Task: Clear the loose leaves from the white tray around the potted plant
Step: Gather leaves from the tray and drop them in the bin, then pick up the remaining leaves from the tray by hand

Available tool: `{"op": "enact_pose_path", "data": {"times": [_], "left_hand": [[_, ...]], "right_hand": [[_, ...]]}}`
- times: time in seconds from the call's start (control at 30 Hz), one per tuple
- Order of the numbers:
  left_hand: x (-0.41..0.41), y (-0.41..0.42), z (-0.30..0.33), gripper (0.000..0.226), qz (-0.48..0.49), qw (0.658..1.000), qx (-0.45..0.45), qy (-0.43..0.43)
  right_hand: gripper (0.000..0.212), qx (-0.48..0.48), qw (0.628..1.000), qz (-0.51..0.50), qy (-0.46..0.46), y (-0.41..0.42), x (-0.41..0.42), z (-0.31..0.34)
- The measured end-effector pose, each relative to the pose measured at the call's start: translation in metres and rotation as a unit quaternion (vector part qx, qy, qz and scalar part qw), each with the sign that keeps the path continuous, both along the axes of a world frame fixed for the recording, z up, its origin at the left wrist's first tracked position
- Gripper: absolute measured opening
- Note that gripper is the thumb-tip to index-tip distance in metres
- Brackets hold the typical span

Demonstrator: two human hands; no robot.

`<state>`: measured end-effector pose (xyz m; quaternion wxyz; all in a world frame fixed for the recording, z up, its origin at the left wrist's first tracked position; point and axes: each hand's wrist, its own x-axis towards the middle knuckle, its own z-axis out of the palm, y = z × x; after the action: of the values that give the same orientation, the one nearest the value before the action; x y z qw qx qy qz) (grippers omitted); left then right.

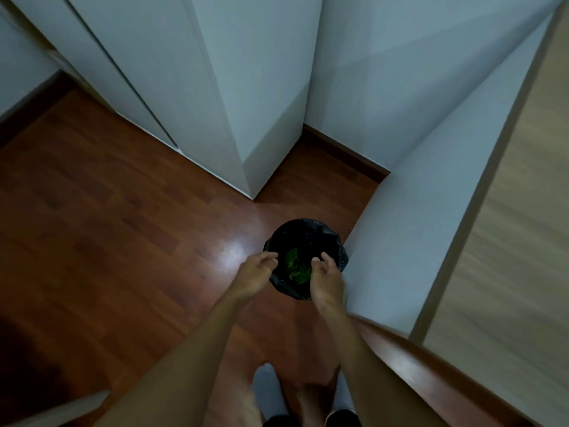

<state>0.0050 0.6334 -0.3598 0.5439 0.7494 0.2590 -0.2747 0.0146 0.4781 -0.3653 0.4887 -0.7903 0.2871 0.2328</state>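
1. Landmark = small bin (304,241) w/ black liner, standing on the wood floor (123,226), close to the white wall (415,211) on its right side.
2. Loose leaves (296,266): green clump lying inside the bin, low in the liner. White tray + potted plant not in view, so can't tell if any leaves are left there.
3. Left hand (255,275): above the bin's left rim, fingers loosely bent, holding nothing I can see.
4. Right hand (326,278): above the bin's near-right rim, fingers relaxed, also empty as far as shown. Hands apart, one each side of the bin mouth, leaves showing between them.
5. Judgement: looks like the dump step is done or nearly; a trip back to the tray may remain.
6. Risks:
   - bits stuck to palms could drop on the floor beside the bin when the hands pull away;
   - the liner sits loose + crumpled on the rim, so a brushing hand could drag it in or tip the light bin;
   - dim light, so stray leaves on dark wood near the bin are easy to miss.
7. Writing/brands: none readable on bin, liner or wall.
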Motion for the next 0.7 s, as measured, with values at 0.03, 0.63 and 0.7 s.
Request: {"op": "enact_pose_path", "data": {"times": [0.03, 0.63, 0.7], "left_hand": [[-0.003, 0.004, 0.011, 0.036, -0.005, 1.000, 0.009, -0.004], [0.032, 0.048, 0.292, 0.018, -0.091, 0.984, 0.091, -0.124], [0.042, 0.044, 0.324, 0.013, -0.096, 0.979, 0.098, -0.149]], "right_hand": [[0.044, 0.006, 1.000, 0.008, -0.003, 0.004, 0.000, 0.009], [0.037, 0.015, 0.980, 0.149, -0.134, 0.001, 0.061, 0.301], [0.038, 0.002, 0.976, 0.157, -0.150, -0.019, 0.069, 0.328]]}}
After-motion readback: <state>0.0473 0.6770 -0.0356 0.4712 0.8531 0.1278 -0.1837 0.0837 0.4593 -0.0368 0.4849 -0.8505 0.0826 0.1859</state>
